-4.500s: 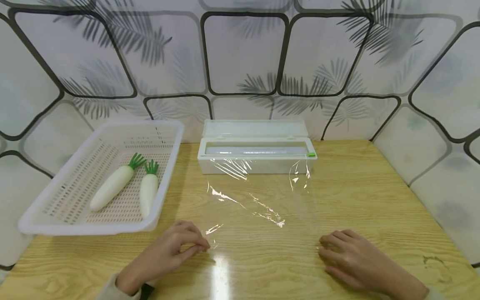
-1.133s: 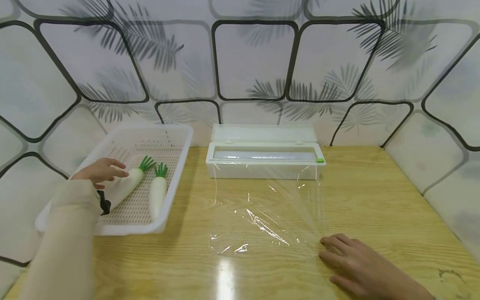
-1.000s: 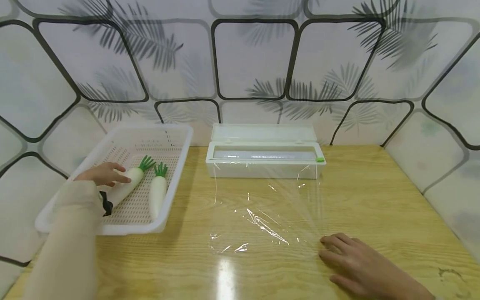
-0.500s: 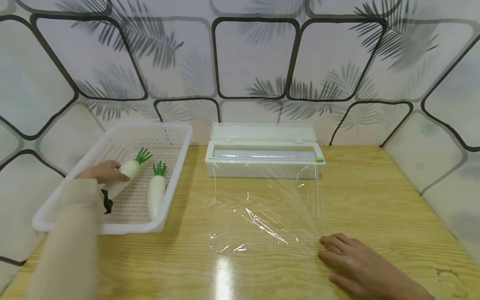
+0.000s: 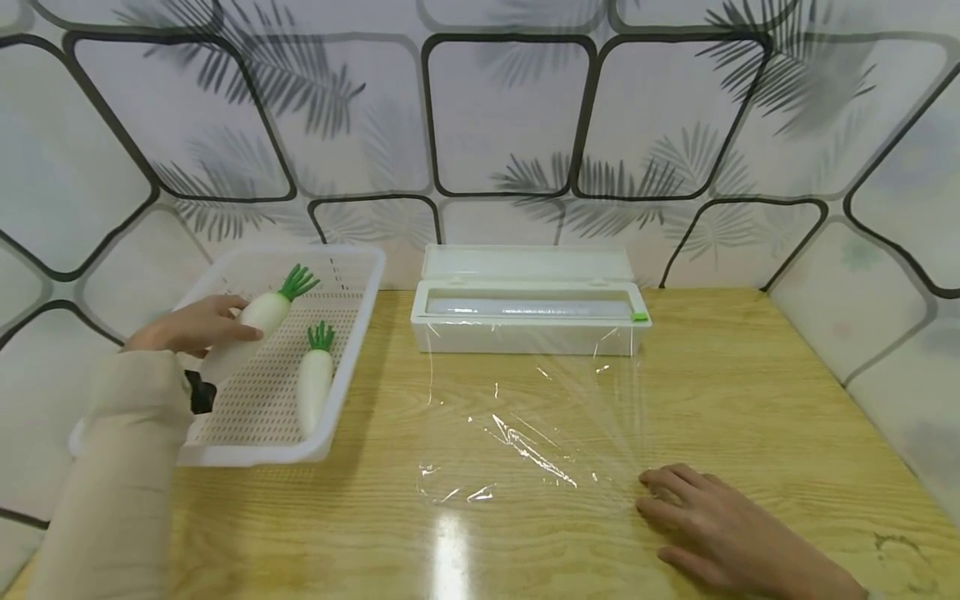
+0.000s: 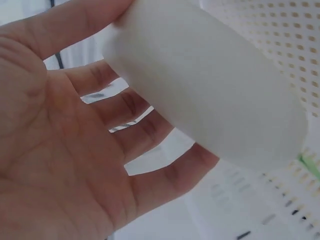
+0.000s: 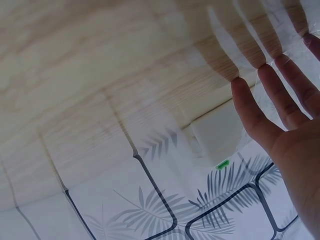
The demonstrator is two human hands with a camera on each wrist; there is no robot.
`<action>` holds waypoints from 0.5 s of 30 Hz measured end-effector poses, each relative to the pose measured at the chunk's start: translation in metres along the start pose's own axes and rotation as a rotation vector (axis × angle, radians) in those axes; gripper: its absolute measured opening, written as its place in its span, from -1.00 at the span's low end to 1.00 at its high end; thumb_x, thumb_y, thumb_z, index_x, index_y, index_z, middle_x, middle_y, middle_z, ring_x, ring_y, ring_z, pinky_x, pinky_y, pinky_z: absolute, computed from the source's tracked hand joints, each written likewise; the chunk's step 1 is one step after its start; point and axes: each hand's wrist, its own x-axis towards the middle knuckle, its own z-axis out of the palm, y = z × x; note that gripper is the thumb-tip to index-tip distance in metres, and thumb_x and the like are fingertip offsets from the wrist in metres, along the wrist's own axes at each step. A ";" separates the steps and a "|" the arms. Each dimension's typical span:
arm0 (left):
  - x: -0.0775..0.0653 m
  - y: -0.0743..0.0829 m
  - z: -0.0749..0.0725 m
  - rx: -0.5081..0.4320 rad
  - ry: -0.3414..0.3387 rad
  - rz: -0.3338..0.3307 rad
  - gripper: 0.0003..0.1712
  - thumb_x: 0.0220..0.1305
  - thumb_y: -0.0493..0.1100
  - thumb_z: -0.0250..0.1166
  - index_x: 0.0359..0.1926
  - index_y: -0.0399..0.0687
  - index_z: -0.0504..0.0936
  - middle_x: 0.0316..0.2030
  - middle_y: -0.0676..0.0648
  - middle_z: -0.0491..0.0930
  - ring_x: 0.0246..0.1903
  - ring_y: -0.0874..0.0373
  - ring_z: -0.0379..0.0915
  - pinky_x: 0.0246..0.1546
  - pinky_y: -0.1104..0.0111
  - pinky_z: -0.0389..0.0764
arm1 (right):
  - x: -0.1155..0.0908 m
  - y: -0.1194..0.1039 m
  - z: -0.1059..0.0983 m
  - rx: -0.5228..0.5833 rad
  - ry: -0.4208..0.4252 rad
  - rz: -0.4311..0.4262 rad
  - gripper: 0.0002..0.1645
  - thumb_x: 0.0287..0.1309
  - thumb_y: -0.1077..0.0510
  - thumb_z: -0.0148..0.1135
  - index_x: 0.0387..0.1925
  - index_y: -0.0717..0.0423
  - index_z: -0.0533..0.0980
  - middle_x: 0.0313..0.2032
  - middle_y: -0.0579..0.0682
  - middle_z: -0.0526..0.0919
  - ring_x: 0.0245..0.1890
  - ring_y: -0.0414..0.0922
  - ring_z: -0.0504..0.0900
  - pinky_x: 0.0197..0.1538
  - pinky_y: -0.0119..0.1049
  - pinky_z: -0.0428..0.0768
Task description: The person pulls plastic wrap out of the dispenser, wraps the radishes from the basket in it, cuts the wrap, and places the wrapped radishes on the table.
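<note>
White radish 1 (image 5: 268, 312) is gripped between thumb and fingers of the left hand (image 5: 197, 323), over the basket (image 5: 258, 454); radish 2 (image 5: 313, 390) is contained within. Film (image 5: 528, 450) on the table (image 5: 750, 392) is touched by the right hand (image 5: 712, 523), fingers extended.

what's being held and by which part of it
The left grip holds a white radish round its body, below the leaves; the right grip touches clear film.

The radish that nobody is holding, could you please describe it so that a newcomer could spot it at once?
On the left side of the wooden table stands a white, perforated basket. Inside, along its right side, lies a white, green-topped radish. Unlike the other radish, gripped by the left hand, this one has no hand touching it.
</note>
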 end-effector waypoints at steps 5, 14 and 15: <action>-0.002 0.012 0.002 0.018 0.038 0.083 -0.27 0.50 -0.14 0.14 0.36 -0.62 0.05 0.04 -0.58 0.38 -0.08 -0.26 0.52 -0.19 -0.04 0.64 | 0.000 0.000 -0.001 -0.014 0.001 0.002 -0.56 0.31 -0.23 0.26 0.02 -0.04 0.60 0.06 0.02 0.60 -0.01 -0.01 0.59 -0.18 -0.02 0.66; -0.006 0.029 0.007 0.087 0.104 0.168 -0.35 0.46 -0.17 0.18 0.32 -0.58 0.20 -0.05 -0.48 0.48 -0.14 -0.19 0.53 -0.19 0.03 0.62 | 0.000 0.000 0.000 0.002 0.013 -0.003 -0.56 0.33 -0.23 0.25 0.01 -0.02 0.62 0.07 0.02 0.60 0.01 -0.02 0.58 -0.17 -0.05 0.65; -0.007 0.032 0.007 0.094 0.113 0.176 -0.36 0.45 -0.16 0.19 0.32 -0.56 0.22 -0.05 -0.48 0.49 -0.14 -0.18 0.53 -0.19 0.03 0.62 | 0.000 0.000 0.000 0.005 0.005 0.000 -0.55 0.30 -0.22 0.29 0.01 -0.01 0.63 0.08 0.02 0.60 0.02 -0.01 0.57 -0.17 -0.05 0.66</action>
